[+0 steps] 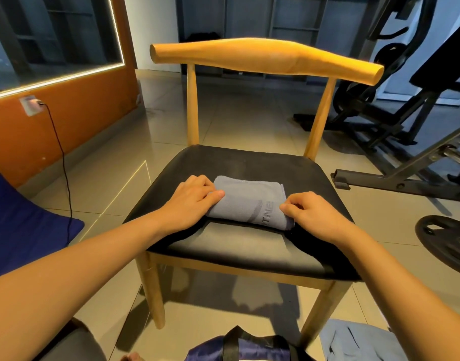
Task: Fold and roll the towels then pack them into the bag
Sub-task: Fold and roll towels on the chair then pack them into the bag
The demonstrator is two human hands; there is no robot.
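Observation:
A grey-blue towel [246, 201] lies on the black seat of a wooden chair [249, 162], folded into a narrow strip with its near end rolled up. My left hand [191, 198] grips the roll's left end with curled fingers. My right hand [311, 211] pinches the roll's right end. The flat part of the towel stretches away toward the chair back. A dark blue bag [239, 346] with black straps sits on the floor at the bottom edge. Another light blue towel [356, 341] lies crumpled on the floor at the bottom right.
The chair's curved wooden backrest [265, 57] rises behind the seat. Black gym equipment [395, 105] and a weight plate [447, 241] stand on the right. A blue cushion [23, 225] and a black cable [63, 157] are on the left by an orange wall.

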